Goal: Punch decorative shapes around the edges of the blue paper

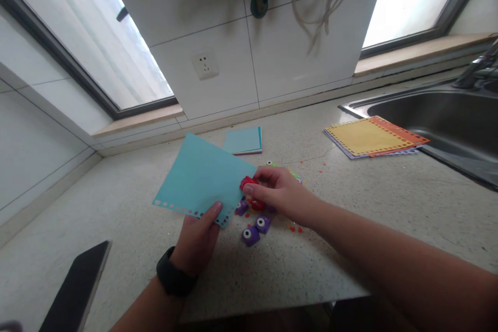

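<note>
A light blue sheet of paper (198,174) is pinched at its lower corner by my left hand (200,236), thumb on top. Small shapes are punched in a row along its near edge, and more run up its right edge. My right hand (284,189) grips a red craft punch (247,182) with thumb and fingers, at the paper's right edge. Just below lie purple craft punches (251,235), and another red one (257,204) sits under my right hand. Part of a green punch (270,164) shows behind that hand, which hides the rest of the group.
A stack of blue paper (243,140) lies at the back near the wall. Yellow and orange sheets (365,136) with punched borders overlap the sink's rim (356,108) at right. Punched paper bits (296,229) are scattered about. A dark flat object (78,285) lies front left.
</note>
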`<state>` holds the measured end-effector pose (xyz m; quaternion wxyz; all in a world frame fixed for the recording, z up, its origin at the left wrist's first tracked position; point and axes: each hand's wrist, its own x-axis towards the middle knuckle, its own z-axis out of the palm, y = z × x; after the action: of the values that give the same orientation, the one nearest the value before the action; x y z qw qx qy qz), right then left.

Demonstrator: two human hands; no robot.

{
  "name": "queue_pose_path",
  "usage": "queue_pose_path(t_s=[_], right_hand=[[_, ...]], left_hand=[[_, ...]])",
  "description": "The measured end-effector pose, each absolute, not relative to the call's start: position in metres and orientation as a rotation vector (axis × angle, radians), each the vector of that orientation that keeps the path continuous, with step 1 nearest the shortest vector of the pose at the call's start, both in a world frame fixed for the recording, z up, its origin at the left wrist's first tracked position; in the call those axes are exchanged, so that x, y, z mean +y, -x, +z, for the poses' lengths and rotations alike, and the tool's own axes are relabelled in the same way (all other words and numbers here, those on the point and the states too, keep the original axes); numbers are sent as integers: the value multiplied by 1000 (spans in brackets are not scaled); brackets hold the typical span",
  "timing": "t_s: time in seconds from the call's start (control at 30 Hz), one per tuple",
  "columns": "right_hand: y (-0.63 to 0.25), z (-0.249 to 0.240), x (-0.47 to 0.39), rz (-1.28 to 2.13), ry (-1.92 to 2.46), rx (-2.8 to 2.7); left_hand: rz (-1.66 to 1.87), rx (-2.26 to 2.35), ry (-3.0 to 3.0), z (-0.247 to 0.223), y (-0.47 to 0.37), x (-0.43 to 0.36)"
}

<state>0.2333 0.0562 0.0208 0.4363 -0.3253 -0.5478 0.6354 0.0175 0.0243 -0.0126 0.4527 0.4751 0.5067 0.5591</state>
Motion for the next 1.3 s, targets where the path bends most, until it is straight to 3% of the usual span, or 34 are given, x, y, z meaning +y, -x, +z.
queue_pose_path(t_s=[0.23, 0.7, 1.3], right_hand=[[-231, 16, 58, 1716, 842, -1295], [-219, 5, 53, 1856, 890, -1204], [-215, 3, 51, 1817, 931, -1292]], left_hand=[[1386, 1151, -957, 7, -33, 20], [1424, 1059, -1042, -24, -26, 23], [1306, 1035, -1190, -16, -25, 23]])
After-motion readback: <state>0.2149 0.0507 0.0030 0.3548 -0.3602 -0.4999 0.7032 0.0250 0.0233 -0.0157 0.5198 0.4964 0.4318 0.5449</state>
